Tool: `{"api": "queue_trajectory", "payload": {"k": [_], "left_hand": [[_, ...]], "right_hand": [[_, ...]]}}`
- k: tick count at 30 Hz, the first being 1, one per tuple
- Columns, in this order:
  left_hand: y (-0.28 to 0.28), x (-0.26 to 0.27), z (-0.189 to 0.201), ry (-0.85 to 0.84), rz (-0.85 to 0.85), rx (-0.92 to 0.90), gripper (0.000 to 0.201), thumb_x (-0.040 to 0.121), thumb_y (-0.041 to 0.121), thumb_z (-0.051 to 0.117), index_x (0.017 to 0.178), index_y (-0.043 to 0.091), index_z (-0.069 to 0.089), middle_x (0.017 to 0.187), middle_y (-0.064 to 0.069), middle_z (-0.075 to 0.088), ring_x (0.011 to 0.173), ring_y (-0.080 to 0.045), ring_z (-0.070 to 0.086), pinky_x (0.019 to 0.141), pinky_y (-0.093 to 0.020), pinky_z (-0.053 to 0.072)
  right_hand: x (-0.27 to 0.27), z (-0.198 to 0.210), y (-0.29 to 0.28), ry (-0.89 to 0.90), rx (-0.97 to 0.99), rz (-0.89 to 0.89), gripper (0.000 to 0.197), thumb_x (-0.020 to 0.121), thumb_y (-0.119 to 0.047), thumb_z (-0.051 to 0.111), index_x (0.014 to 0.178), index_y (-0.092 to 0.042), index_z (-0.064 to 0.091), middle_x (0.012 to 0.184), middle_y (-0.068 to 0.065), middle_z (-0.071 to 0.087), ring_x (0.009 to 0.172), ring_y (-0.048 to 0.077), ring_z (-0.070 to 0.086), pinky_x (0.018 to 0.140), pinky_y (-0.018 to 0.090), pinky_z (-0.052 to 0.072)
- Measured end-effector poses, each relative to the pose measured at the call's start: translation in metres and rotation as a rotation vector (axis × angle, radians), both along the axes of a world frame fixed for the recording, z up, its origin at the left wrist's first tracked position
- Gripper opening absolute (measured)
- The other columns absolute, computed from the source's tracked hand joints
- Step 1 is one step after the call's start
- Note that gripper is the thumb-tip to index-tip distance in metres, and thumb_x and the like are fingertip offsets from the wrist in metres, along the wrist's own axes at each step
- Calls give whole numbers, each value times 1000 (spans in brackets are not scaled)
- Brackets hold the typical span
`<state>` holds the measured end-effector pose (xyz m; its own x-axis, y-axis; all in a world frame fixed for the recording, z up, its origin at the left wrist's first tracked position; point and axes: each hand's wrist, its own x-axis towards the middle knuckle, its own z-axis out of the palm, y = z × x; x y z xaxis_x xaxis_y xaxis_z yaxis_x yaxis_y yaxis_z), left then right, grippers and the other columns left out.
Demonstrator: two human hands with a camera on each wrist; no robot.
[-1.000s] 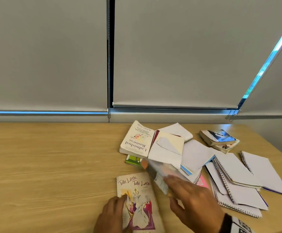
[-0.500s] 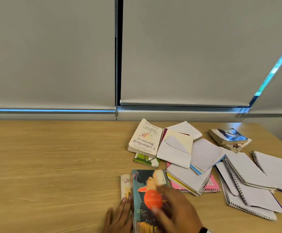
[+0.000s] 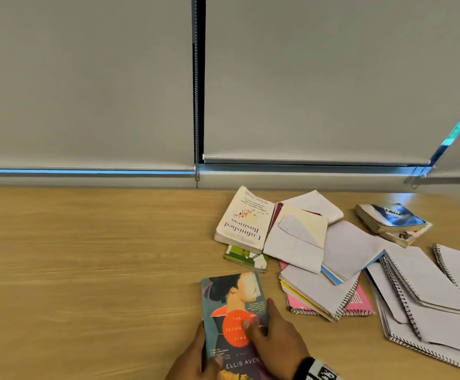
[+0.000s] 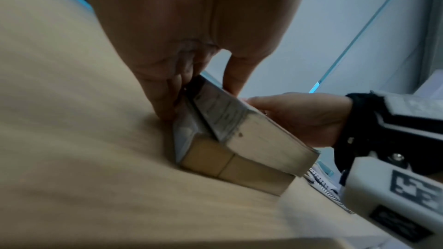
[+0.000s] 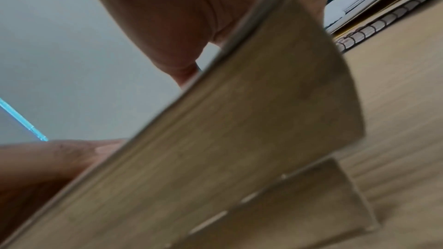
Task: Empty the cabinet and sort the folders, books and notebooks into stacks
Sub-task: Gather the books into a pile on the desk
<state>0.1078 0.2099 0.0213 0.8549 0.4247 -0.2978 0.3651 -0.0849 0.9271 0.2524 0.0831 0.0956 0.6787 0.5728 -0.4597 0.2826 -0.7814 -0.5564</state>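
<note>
A teal paperback (image 3: 234,311) with an orange circle on its cover lies near the table's front edge. In the left wrist view the teal paperback (image 4: 263,139) sits askew and slightly tilted on a second book (image 4: 251,175), which is hidden in the head view. My left hand (image 3: 196,357) grips the paperback's left edge, fingers (image 4: 165,101) down along the spine and thumb on the cover. Spread flat on the cover is my right hand (image 3: 272,344), one finger along the right edge. The right wrist view shows the paperback's page edge (image 5: 239,139) above the lower book (image 5: 299,205).
Behind on the wooden table (image 3: 86,270) lie a white paperback (image 3: 244,220), a small green book (image 3: 246,259), open spiral notebooks (image 3: 322,294) (image 3: 429,292) over a pink one (image 3: 360,300), and two stacked books (image 3: 393,219) at the back right. Roller blinds close the back.
My right hand pulled the teal paperback from the pile and set it on the illustrated book, which it now covers. My left hand shifted to the paperback's left edge.
</note>
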Motion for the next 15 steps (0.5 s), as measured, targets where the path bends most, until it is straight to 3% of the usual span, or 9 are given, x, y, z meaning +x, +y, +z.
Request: {"api": "queue_trajectory", "payload": {"k": [2,3,5,7,8,10,13,15], "left_hand": [[5,4,-1,69,-23,76,90,74,46,55,140,42,-6,121,54,20,104,31,37,88,6,29],[9,3,1,72,-34,96,91,70,52,54,138,44,-7,122,55,18,106,30,37,88,6,29],[21,0,6,122,-68,-5,82,70,59,60,133,53,8,130,48,29,126,16,39,103,-6,32],[26,-2,21,158,-113,-66,78,71,61,71,129,63,20,140,27,44,133,-3,44,111,-23,36],[27,2,32,136,-65,-34,76,71,51,77,129,61,29,134,26,54,127,0,50,108,-22,39],[32,26,56,102,84,88,64,83,26,73,133,43,39,120,31,61,115,11,53,96,-8,38],[67,88,85,132,259,214,60,89,26,67,143,19,40,134,-3,54,121,-12,52,84,-13,43],[99,137,91,166,292,186,59,90,30,66,142,16,42,135,-9,53,117,-20,55,79,-19,48]], "right_hand": [[3,-7,2,-27,-30,18,87,87,-65,45,153,-21,11,137,-7,56,122,16,55,98,29,43],[5,-9,2,-26,-29,34,84,85,-67,45,152,-23,16,136,-8,57,122,16,55,98,29,44],[15,-12,1,12,-10,72,75,83,-67,48,146,-31,29,131,-13,59,118,12,57,98,28,46],[26,-8,2,50,15,121,63,86,-64,49,140,-35,37,130,-14,60,116,8,57,97,25,46],[33,-5,3,54,21,125,62,87,-63,48,141,-34,37,133,-13,58,118,9,56,98,25,45],[50,0,5,32,39,110,68,89,-61,47,146,-28,31,143,-8,50,126,13,52,102,27,41],[73,10,15,23,155,66,69,91,-58,49,148,-26,29,146,-3,47,127,15,50,104,30,41],[84,12,19,56,198,74,67,90,-56,52,147,-28,31,142,-3,49,123,15,52,103,30,42]]}}
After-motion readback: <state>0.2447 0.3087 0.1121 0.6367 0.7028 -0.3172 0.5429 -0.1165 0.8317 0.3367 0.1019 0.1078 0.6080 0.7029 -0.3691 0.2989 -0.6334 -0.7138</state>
